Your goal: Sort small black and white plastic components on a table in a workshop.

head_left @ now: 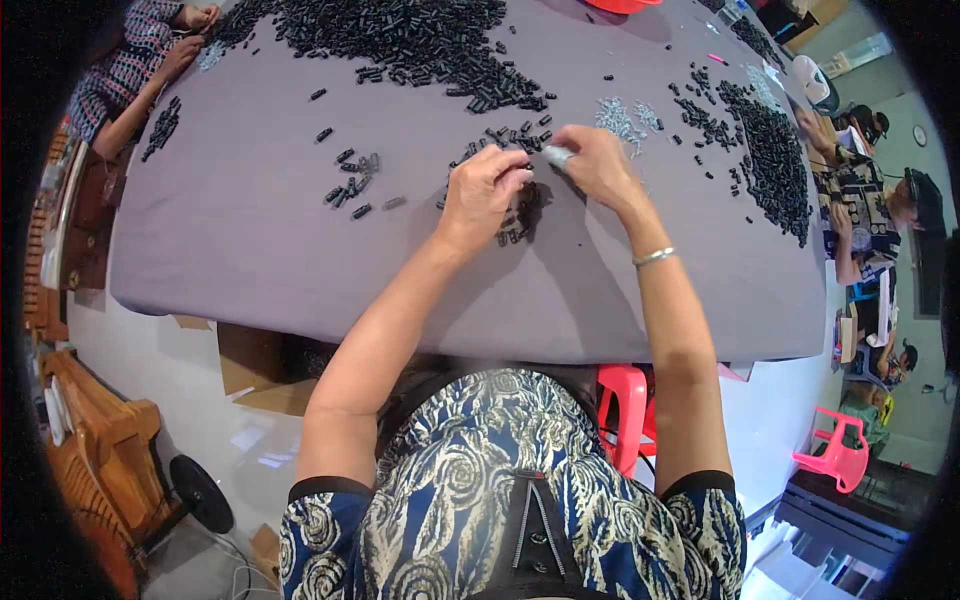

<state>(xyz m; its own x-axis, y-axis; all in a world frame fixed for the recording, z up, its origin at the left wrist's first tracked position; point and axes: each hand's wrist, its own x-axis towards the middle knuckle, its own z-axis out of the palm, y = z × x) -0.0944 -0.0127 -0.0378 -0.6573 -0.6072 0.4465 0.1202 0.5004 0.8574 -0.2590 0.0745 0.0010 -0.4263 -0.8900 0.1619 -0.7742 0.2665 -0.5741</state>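
My left hand (478, 198) is closed in a pinch above small black cylindrical pieces (515, 232) on the grey tablecloth. A dark bit shows at its fingertips, too small to make out. Close by on the right, my right hand (597, 168) also has its fingers drawn together, a pale white wrap (557, 156) showing at a fingertip. Whatever it pinches is hidden. Beyond both hands lie more loose black pieces, and a small scatter of clear bits (620, 122) is just past my right hand. Left of my left hand is a loose group of black and greyish pieces (350, 182).
A large heap of black pieces (400, 40) covers the far side of the grey-clothed table (230, 230). Another pile (770, 160) lies at the right. People work at the left and right edges. A red basin (620, 5) stands at the back; a pink stool (625, 410) is under the near edge.
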